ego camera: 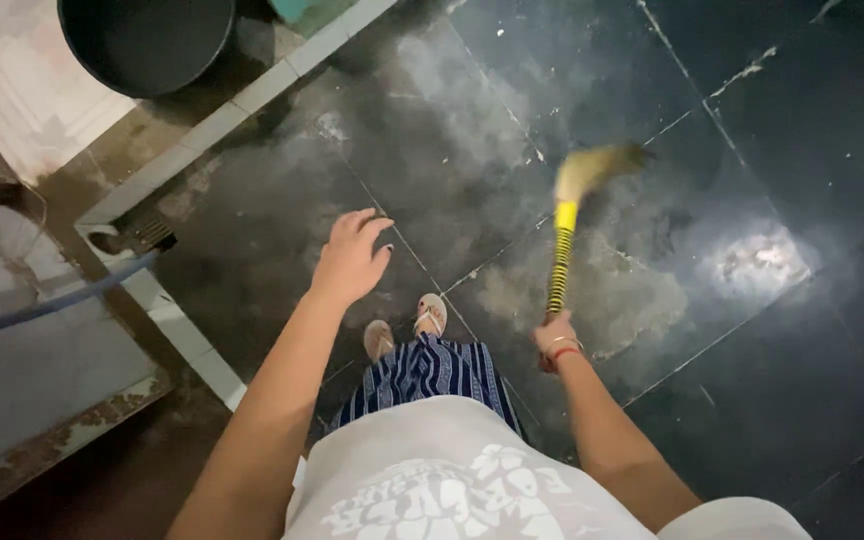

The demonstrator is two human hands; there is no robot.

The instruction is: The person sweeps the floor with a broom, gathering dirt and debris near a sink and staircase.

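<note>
The right hand (555,335) is clenched around the lower end of a broom (567,235), gripping its yellow-and-black striped handle. The broom slants up and away from the hand, and its pale bristle head is blurred over the dark tiled floor (802,120), just above a grey, dusty wet patch (602,290). A red and light bangle (562,348) sits on the wrist below that hand.

The left hand (350,258) is released, fingers spread and palm down, holding nothing; it hangs in the air well left of the broom. Below and between the two hands, two sandalled feet (407,328) stand on the floor, with a blue striped skirt (427,372) above them in the view.

Far left of the broom, a pale raised curb (192,345) edges the floor. A blue hose (42,305) crosses the curb beside a small drain grate (147,232). A black bucket (147,40) stands beyond the curb, at the top left.
</note>
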